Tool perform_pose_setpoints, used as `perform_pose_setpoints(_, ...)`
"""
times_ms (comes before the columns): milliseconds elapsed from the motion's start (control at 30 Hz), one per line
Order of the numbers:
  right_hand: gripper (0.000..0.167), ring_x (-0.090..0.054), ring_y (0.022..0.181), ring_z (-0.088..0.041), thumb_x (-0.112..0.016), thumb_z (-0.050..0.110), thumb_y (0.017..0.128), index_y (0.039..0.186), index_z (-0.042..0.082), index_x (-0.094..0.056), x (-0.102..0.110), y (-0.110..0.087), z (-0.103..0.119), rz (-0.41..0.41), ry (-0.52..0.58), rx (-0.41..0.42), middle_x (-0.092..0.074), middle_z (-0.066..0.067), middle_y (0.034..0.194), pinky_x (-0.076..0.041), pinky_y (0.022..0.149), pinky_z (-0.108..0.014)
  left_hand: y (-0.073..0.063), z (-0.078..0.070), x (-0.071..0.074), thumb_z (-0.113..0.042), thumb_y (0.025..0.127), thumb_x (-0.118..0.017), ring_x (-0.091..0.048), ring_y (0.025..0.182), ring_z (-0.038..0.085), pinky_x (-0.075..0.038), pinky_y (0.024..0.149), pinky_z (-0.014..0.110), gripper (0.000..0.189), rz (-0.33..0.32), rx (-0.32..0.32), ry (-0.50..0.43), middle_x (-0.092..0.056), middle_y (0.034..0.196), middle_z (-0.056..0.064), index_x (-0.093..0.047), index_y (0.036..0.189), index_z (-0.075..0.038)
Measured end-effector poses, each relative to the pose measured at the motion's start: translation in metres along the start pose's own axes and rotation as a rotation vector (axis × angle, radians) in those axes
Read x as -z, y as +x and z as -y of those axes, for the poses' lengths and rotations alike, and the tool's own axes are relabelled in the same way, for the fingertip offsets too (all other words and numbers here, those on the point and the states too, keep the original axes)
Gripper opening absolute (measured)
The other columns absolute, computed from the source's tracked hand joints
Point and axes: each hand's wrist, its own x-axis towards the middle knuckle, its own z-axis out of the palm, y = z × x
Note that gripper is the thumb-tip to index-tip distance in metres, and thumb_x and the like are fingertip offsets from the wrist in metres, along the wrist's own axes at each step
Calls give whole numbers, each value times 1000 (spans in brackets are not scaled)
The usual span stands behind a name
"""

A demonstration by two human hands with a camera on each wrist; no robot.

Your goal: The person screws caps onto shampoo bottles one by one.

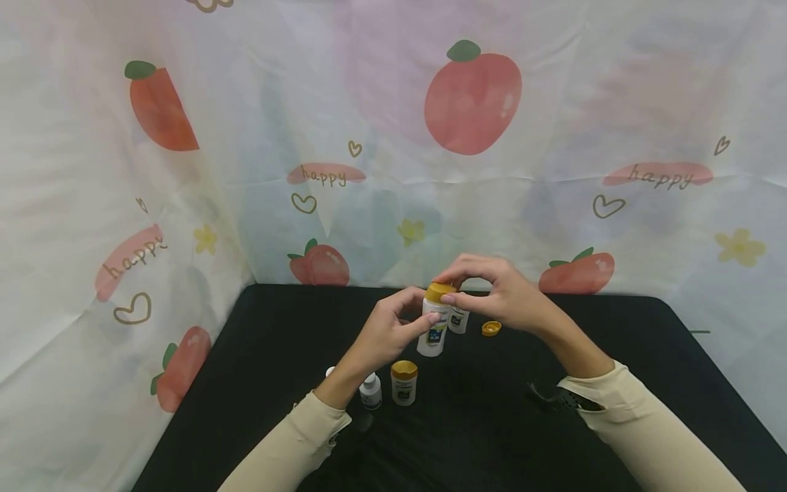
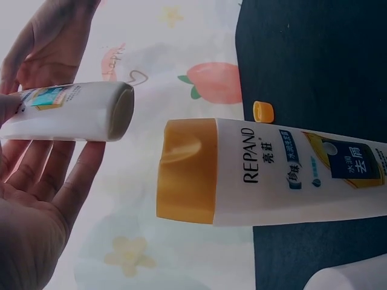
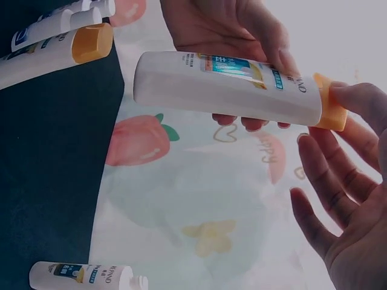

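Note:
My left hand (image 1: 393, 324) grips a white shampoo bottle (image 1: 432, 329) by its body, above the black table. At its top, my right hand (image 1: 501, 290) pinches the yellow cap (image 1: 438, 292) between thumb and fingers. In the right wrist view the held bottle (image 3: 227, 87) lies across the picture, its cap (image 3: 331, 103) seated on the neck, while the other right fingers are spread below. The left wrist view shows the base end of the held bottle (image 2: 66, 112). A second bottle (image 1: 458, 320) stands just behind, partly hidden by the right hand.
A loose yellow cap (image 1: 491, 329) lies right of the hands. Nearer stands another yellow-capped shampoo bottle (image 1: 404, 384), beside a small white bottle (image 1: 371, 393). A further white top (image 1: 330, 371) shows behind the left forearm. The bottle behind has a bare white neck (image 3: 141, 283). Printed cloth surrounds the table.

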Motion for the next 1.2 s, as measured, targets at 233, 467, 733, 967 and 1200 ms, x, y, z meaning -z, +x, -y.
perform_pose_setpoints(233,35,-62,93,-12,-75,3,90,121,20,-72,2,1,1,24,-2,6,-68,6,107,-54,78,-28,1,0,-1,-21,100,-67,-67,93,21,-59,75,29,26,1,-14,17,-70,105,5,-65,125,-11)
perform_pose_setpoints(467,35,-58,89,-13,-73,2,92,122,20,-73,-1,0,0,-15,26,-24,-67,5,102,-51,74,-29,1,-2,-4,-19,101,-65,-67,95,26,-59,74,29,26,-30,-32,11,-70,105,7,-65,126,-10)
perform_pose_setpoints(733,36,-58,90,-16,-72,-1,92,123,17,-73,-4,-2,3,-60,67,-57,-66,0,103,-50,76,-29,4,-5,-6,-19,100,-67,-68,100,25,-59,76,28,28,-62,-18,11,-71,108,9,-65,127,-10)
perform_pose_setpoints(967,35,-58,88,-14,-75,2,90,122,19,-74,-5,-1,1,-78,32,-71,-66,2,101,-51,75,-28,3,-4,-5,-20,100,-68,-66,97,19,-57,75,27,27,-88,-6,46,-71,106,6,-66,125,-11)
perform_pose_setpoints(1200,37,-56,89,-15,-70,4,95,129,19,-71,0,-4,0,-24,38,-91,-66,3,103,-49,75,-29,4,-2,-3,-22,99,-69,-65,95,16,-57,74,27,29,-92,-6,76,-70,105,5,-66,126,-11)
